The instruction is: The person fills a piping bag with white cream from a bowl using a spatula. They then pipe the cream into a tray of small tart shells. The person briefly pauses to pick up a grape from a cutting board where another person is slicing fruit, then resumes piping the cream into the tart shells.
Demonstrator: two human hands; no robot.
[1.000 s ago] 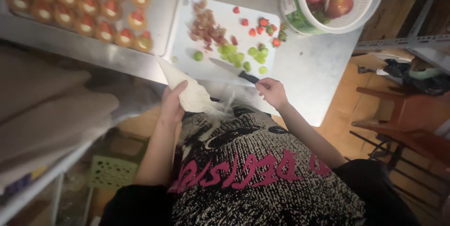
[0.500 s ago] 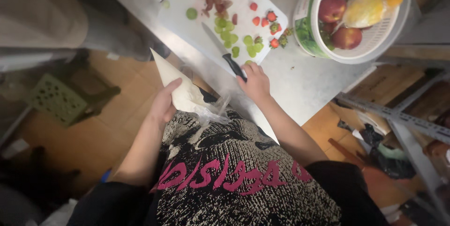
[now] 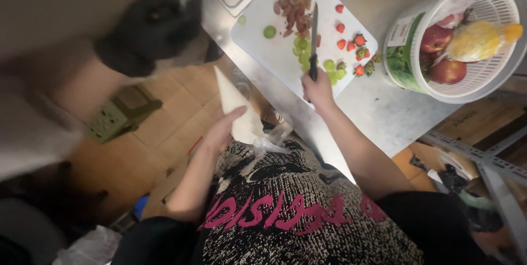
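Matt steel counter (image 3: 384,116), smooth white plastic board (image 3: 258,45), basket (image 3: 494,73) (glossy plastic).

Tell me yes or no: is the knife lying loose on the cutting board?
No. The right hand grips the knife by its black handle, blade over the white cutting board.

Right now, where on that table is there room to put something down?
Bare steel counter lies between the white cutting board and the salad spinner basket, and at the top right. The board is crowded with grape halves and strawberries, and the right hand holds a knife there.
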